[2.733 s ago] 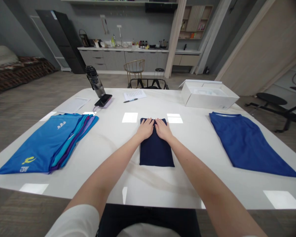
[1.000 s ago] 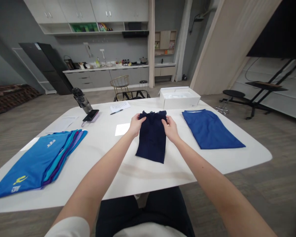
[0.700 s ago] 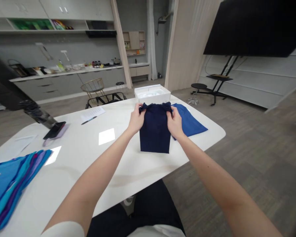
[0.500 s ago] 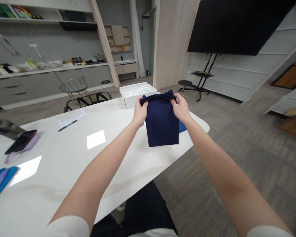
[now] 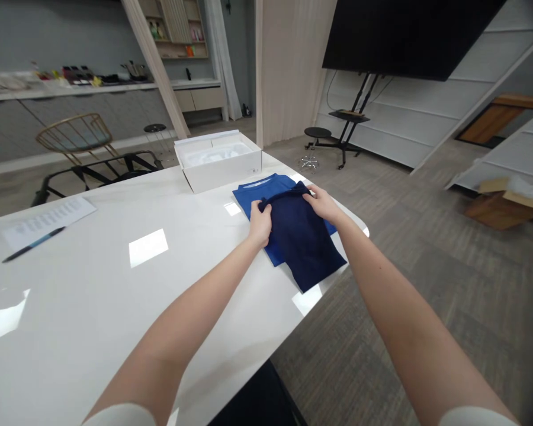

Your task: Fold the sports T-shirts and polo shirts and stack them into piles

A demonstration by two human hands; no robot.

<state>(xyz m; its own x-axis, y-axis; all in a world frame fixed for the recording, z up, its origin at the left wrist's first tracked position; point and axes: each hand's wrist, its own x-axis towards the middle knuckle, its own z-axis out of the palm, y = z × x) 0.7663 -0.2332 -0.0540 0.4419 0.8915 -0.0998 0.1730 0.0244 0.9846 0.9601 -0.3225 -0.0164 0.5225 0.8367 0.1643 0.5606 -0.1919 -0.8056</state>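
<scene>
A folded navy shirt [image 5: 304, 239] lies partly on a folded royal-blue shirt [image 5: 260, 190] at the right end of the white table [image 5: 115, 296]. My left hand [image 5: 261, 225] pinches the navy shirt's near-left top corner, fingers closed on the cloth. My right hand [image 5: 322, 203] grips the top right corner, fingers curled over the edge. The navy shirt's lower end reaches the table's rim.
An open white box [image 5: 217, 160] stands just behind the blue shirt. A sheet of paper [image 5: 48, 214] with a pen [image 5: 31, 245] lies at the far left. Beyond the table are a gold wire chair [image 5: 73, 135], a black stool [image 5: 317, 132] and a TV stand [image 5: 350, 118].
Both hands lifted the navy shirt off the middle of the table, carried it right and lowered it onto the royal-blue shirt. My view turned right with it.
</scene>
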